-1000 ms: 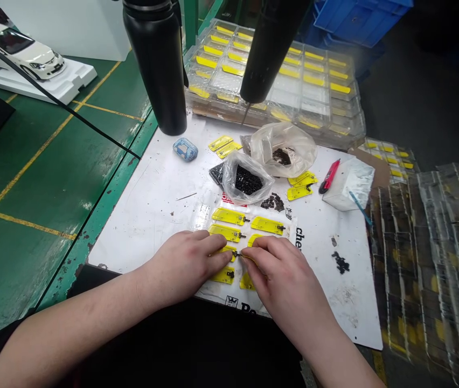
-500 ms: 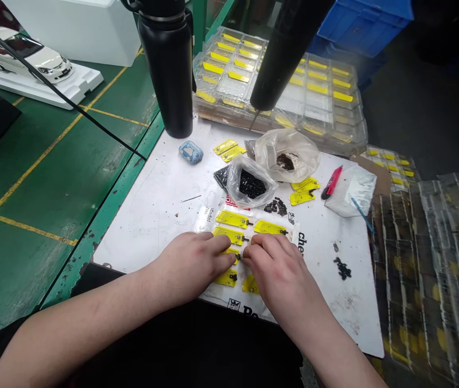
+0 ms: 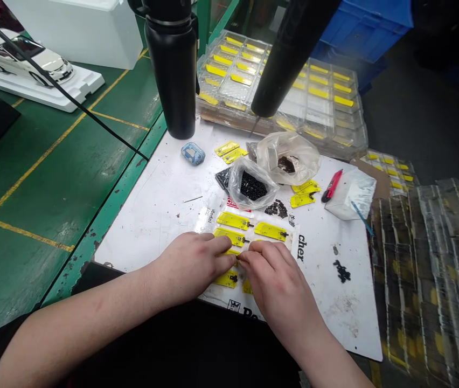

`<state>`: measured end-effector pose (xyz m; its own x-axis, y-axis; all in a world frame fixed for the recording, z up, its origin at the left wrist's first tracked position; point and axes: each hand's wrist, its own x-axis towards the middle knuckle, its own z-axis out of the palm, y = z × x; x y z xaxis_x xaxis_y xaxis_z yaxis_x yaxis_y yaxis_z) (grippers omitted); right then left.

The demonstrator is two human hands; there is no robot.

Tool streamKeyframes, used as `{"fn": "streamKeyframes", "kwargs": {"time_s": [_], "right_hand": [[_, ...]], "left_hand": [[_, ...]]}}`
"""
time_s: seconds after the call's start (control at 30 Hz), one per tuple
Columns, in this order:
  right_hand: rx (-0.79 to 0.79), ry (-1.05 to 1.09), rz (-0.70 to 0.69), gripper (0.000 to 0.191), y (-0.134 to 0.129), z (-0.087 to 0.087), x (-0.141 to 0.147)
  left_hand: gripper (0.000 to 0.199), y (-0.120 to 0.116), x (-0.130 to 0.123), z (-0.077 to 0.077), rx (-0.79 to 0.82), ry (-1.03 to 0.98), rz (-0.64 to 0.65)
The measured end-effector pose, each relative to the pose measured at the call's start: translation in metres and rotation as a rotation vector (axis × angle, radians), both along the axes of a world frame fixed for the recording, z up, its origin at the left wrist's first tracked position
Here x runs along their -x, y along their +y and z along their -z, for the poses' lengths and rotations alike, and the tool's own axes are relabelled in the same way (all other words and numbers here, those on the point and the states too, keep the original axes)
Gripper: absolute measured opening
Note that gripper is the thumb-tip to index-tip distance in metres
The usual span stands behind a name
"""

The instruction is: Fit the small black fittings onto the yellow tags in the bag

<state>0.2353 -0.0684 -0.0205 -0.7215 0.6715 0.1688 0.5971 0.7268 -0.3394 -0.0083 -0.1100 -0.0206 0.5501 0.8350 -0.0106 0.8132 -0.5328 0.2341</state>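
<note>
My left hand [image 3: 197, 264] presses its thumb and fingers on a small yellow plastic part [image 3: 233, 251], mostly hidden beneath them. From the right, my right hand [image 3: 278, 275] pinches a tiny black piece [image 3: 238, 257] at the end of that part. More yellow parts, several with black pieces fitted, lie in two columns around my hands, such as one yellow part [image 3: 233, 220] above and another yellow part [image 3: 226, 278] below. They rest on a printed white plastic sheet [image 3: 205, 216].
Beyond my hands stand a bag of black bits [image 3: 252, 186] and a second open bag [image 3: 288, 156]. A black electric screwdriver [image 3: 290, 59] hangs over the board, by a black bottle [image 3: 173, 81]. A red cutter [image 3: 332, 186] and loose black pieces [image 3: 341, 271] lie right.
My right hand has shifted slightly left and its fingertips have come closer to the black piece. My left hand stays in place. The view has tilted a little.
</note>
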Motion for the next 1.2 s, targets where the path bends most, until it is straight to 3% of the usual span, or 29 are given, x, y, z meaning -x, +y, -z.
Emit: {"fn": "streamKeyframes", "kwargs": {"time_s": [0.13, 0.23, 0.3, 0.37, 0.43, 0.5, 0.67, 0.87, 1.2], "right_hand": [[0.043, 0.012, -0.009, 0.025, -0.014, -0.009, -0.002], [0.101, -0.007, -0.032, 0.030, -0.010, -0.017, -0.010], [0.083, 0.025, 0.002, 0.028, 0.006, -0.020, -0.019], [-0.008, 0.053, 0.126, 0.024, 0.031, -0.019, -0.032], [-0.087, 0.010, 0.270, 0.019, 0.060, -0.015, -0.044], [-0.108, -0.080, 0.305, 0.016, 0.086, -0.011, -0.050], [-0.083, -0.192, 0.186, 0.014, 0.117, -0.008, -0.035], [-0.092, -0.254, 0.128, 0.013, 0.123, -0.013, -0.015], [-0.074, -0.296, 0.119, 0.014, 0.126, -0.002, -0.015]], "left_hand": [[0.025, 0.001, 0.001, 0.000, 0.002, -0.009, 0.023], [0.026, -0.001, 0.001, 0.000, -0.015, -0.020, 0.018], [0.026, -0.002, 0.000, 0.002, -0.018, -0.034, 0.012], [0.025, -0.004, 0.000, 0.004, -0.022, -0.050, 0.012], [0.026, -0.005, 0.001, 0.007, -0.033, -0.064, 0.013], [0.027, -0.005, 0.001, 0.008, -0.038, -0.068, 0.015], [0.028, -0.006, 0.001, 0.009, -0.043, -0.048, 0.014], [0.027, -0.005, 0.003, 0.008, -0.060, -0.101, 0.007], [0.030, -0.005, 0.005, 0.010, -0.139, -0.244, -0.001]]}}
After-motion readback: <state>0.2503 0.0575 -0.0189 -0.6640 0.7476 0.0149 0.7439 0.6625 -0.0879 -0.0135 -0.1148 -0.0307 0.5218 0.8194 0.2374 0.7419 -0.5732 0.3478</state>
